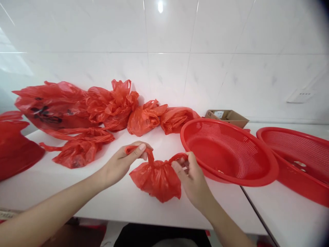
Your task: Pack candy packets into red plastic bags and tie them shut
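A small filled red plastic bag (160, 181) sits near the front of the white table, its neck gathered and its two handles drawn apart. My left hand (128, 157) pinches the left handle between thumb and fingers. The right handle is gripped by my right hand (189, 175), close to the bag's neck. What the bag contains is hidden by the plastic. Beside my right hand stands a red perforated plastic basket (218, 151) with a few small pale bits at its bottom.
Several bunched red bags (113, 106) line the wall, and another red bag (79, 151) lies left of my left hand. A dark red bag (17, 151) is at the far left. A second red basket (303, 164) and an open cardboard box (227, 117) stand on the right.
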A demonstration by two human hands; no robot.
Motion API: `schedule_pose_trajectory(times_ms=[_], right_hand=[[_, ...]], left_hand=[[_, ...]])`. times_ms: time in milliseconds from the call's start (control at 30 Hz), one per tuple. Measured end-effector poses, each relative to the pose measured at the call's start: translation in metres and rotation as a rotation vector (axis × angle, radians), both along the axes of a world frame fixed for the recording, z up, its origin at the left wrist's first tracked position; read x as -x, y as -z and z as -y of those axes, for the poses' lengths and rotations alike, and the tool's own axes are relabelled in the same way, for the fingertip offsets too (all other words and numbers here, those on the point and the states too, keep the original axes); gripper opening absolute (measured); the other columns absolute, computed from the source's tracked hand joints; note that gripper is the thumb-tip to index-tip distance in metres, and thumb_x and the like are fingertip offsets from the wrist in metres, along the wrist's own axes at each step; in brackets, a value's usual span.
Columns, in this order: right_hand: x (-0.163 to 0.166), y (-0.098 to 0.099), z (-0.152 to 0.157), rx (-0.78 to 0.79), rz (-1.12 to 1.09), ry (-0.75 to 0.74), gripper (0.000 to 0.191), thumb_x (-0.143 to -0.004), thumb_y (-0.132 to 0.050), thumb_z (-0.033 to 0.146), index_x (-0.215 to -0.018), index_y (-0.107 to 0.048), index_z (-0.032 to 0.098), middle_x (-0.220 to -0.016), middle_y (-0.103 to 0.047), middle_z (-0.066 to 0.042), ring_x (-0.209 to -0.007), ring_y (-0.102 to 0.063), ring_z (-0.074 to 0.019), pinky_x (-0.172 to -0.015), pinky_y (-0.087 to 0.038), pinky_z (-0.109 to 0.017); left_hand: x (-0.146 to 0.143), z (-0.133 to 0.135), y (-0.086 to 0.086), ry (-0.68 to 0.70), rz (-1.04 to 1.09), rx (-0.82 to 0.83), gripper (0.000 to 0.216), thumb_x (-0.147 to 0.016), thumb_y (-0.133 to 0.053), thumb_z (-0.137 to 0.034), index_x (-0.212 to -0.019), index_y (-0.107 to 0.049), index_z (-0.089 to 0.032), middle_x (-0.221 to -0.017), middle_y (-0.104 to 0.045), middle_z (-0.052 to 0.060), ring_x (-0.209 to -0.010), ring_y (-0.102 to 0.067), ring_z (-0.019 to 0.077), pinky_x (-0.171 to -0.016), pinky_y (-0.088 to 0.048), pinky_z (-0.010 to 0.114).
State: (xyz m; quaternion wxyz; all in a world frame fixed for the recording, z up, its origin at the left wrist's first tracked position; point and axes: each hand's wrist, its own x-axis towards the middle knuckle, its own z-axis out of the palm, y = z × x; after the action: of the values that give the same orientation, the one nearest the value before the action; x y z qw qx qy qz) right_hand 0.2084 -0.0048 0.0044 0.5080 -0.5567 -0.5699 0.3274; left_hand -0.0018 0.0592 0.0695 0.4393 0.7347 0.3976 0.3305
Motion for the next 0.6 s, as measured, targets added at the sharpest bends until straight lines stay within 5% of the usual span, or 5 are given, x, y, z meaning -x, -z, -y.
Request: schedule_pose_trajectory(times_ms=[133,333,500,600], right_hand=[[0.006,0.023,-0.003,0.032,0.253,0.047,0.033,-0.079,-0.064,0.039,-0.102,-0.046,0.024,-0.098,-0.061,-0.004,-0.086,-0.059,-0.0205,-0.073,-0.047,-0.034],[0.011,0.052,-0.015,0.019,0.218,-0.056,0.012,-0.085,-0.048,0.025,-0.091,-0.037,0.024,-0.082,-0.056,0.001,-0.071,-0.056,-0.0167,-0.065,-0.044,-0.03],[-0.003,0.062,-0.019,0.05,0.253,-0.035,0.014,-0.088,-0.044,0.029,-0.085,-0.032,0.024,-0.073,-0.051,0.003,-0.064,-0.051,-0.0156,-0.059,-0.039,-0.026],[-0.013,0.068,-0.02,0.086,0.275,-0.046,0.013,-0.089,-0.042,0.028,-0.084,-0.031,0.025,-0.071,-0.051,0.004,-0.063,-0.05,-0.0153,-0.058,-0.038,-0.025]], left_hand=[[-0.015,-0.003,0.03,0.05,0.057,-0.044,0.036,-0.097,-0.039,-0.046,-0.101,-0.064,-0.021,-0.104,-0.064,0.005,-0.107,-0.058,0.0206,-0.103,-0.041,0.038],[-0.035,-0.011,0.089,-0.099,-0.128,-0.234,0.035,-0.099,-0.033,-0.044,-0.109,-0.061,-0.026,-0.107,-0.064,0.003,-0.101,-0.06,0.0191,-0.094,-0.044,0.035],[-0.033,-0.024,0.104,-0.078,-0.433,-0.25,0.04,-0.099,-0.025,-0.048,-0.115,-0.058,-0.03,-0.097,-0.072,-0.002,-0.083,-0.066,0.0198,-0.078,-0.048,0.033],[-0.023,-0.036,0.107,-0.048,-0.55,-0.274,0.038,-0.098,-0.029,-0.046,-0.118,-0.059,-0.033,-0.107,-0.072,-0.003,-0.091,-0.068,0.0221,-0.081,-0.047,0.034]])
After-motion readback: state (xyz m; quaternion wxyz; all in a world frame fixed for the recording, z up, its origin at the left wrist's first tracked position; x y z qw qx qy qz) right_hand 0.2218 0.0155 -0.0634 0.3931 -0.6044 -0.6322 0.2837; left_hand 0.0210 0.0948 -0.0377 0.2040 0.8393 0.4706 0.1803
